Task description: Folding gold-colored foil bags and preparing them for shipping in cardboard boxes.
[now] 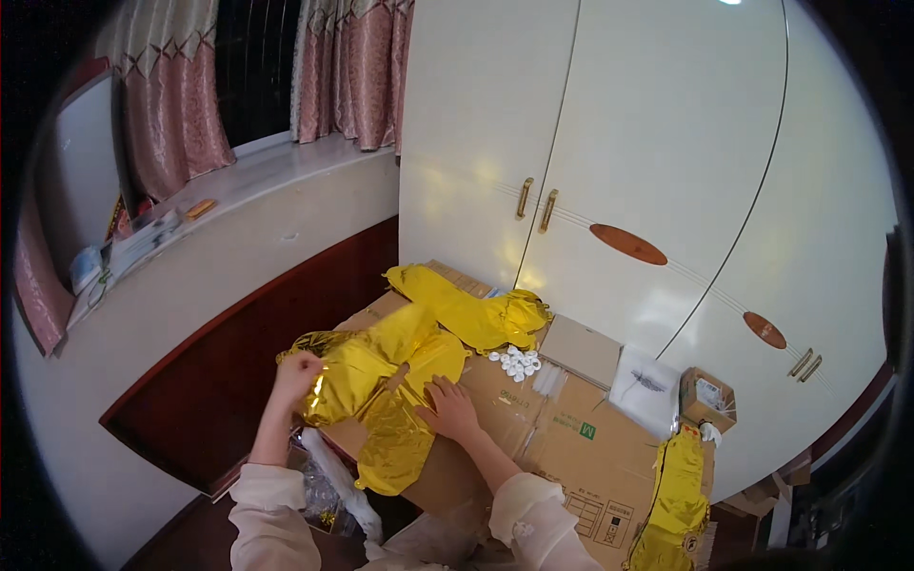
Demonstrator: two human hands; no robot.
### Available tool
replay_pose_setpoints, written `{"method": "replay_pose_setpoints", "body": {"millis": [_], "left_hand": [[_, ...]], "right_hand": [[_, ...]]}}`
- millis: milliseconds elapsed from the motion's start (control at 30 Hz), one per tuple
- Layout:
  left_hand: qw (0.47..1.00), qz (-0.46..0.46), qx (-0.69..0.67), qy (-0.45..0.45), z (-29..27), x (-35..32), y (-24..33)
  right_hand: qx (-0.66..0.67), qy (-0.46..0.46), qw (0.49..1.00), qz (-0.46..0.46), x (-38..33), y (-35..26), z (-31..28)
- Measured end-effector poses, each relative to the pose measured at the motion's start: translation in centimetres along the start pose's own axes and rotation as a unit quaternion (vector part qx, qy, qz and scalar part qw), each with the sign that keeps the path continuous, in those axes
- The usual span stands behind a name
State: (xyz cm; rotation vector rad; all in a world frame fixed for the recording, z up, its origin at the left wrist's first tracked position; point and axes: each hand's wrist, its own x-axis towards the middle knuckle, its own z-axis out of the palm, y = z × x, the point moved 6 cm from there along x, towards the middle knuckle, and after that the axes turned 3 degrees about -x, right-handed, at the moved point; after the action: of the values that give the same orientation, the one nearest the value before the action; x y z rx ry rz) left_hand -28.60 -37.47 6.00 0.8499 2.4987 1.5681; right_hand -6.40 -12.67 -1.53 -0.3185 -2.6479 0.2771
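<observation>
My left hand (298, 377) is closed on the edge of a shiny gold foil balloon (367, 366), which lies flat and crumpled. The fingertips are partly lost against the foil. My right hand (449, 411) rests with its fingers spread at the right side of the same foil, by the cardboard. One lobe of the gold foil hangs down between my arms toward the cardboard's near edge. Just beyond, another flat gold foil balloon (457, 309) is spread over the far end of the cardboard surface (600, 443).
Small white round pieces (515, 364) are clustered right of the foil. More gold foil (674, 500) lies at the right edge, near a small open box (708, 400) and a white sheet (640, 385). A white cabinet (657, 143) stands behind; clear plastic (324, 485) sits below left.
</observation>
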Motion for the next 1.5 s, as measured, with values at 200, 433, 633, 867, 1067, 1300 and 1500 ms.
{"method": "replay_pose_setpoints", "body": {"millis": [200,433,633,867,1067,1300,1500], "left_hand": [[0.985,-0.164,-0.041,0.041,-5.3,0.4,-13.4],[0.963,-0.208,-0.147,0.091,-9.5,-0.9,-17.0],[0.908,-0.268,-0.268,0.178,-18.1,-5.1,-21.4],[0.891,-0.252,-0.298,0.231,-27.3,-10.4,-24.0],[0.817,-0.234,-0.428,0.309,-33.1,-12.0,-24.3],[0.805,-0.010,-0.510,0.304,-37.9,-9.5,-10.9],[0.962,0.096,-0.228,0.119,-28.3,-4.9,-0.2]], "right_hand": [[-0.037,-0.083,0.995,0.027,1.0,-0.6,0.0],[-0.049,-0.092,0.994,0.040,0.6,-0.3,-0.3],[-0.055,-0.100,0.993,0.033,0.9,-1.0,-0.1],[-0.057,-0.126,0.990,0.033,1.1,-1.6,-0.4],[-0.060,-0.124,0.990,0.041,1.0,-1.2,-0.5],[-0.057,-0.078,0.995,0.039,0.5,-0.3,-0.1],[0.036,-0.053,0.997,0.033,0.4,-0.3,-0.7]]}}
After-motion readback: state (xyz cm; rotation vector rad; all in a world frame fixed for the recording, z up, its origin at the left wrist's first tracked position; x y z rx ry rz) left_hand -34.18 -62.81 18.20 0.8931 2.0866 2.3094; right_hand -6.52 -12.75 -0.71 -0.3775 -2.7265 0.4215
